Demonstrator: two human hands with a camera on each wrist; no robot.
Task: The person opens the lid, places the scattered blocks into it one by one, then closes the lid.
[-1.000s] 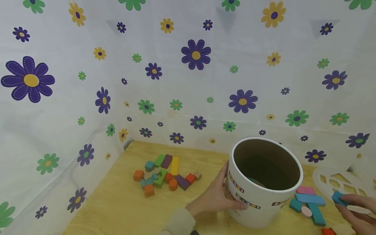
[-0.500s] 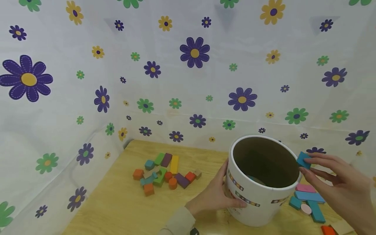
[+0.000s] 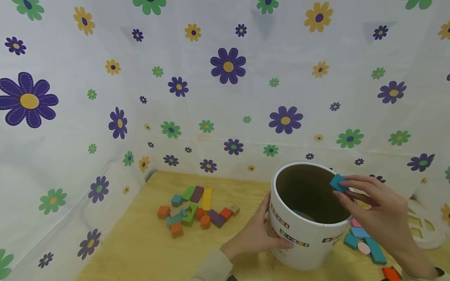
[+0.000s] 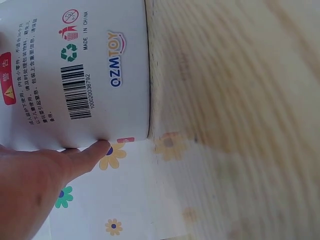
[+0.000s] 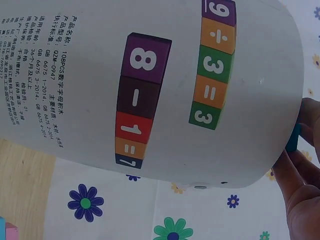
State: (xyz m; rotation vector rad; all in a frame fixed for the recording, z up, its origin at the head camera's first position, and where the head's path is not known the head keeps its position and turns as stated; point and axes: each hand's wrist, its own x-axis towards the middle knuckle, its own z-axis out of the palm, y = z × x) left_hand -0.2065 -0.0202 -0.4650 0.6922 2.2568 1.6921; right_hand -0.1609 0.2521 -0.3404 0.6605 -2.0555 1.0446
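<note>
My left hand [image 3: 254,236] grips the side of a white toy bucket [image 3: 302,249], thumb on the front and fingers round its left side. In the left wrist view the bucket's barcode label [image 4: 76,92] shows above that hand. At the bucket's right rim, my right hand [image 3: 377,207] pinches a blue block [image 3: 338,183] between thumb and fingers, over the opening. The right wrist view shows the fingers [image 5: 295,170] at the rim with a small part of the block. Inside the bucket a little bluish piece shows; the rest of the bottom is dark or hidden.
Several coloured blocks [image 3: 190,214] lie in a loose group left of the bucket. More blocks, including a teal one [image 3: 375,251] and a red one [image 3: 391,273], lie to its right. A pale lid with cut-out shapes [image 3: 430,236] rests behind my right forearm. Flowered sheeting [image 3: 211,97] surrounds the table.
My right hand has carried the blue block from beside the lid up and leftward to the bucket's opening. The left hand keeps its grip on the bucket.
</note>
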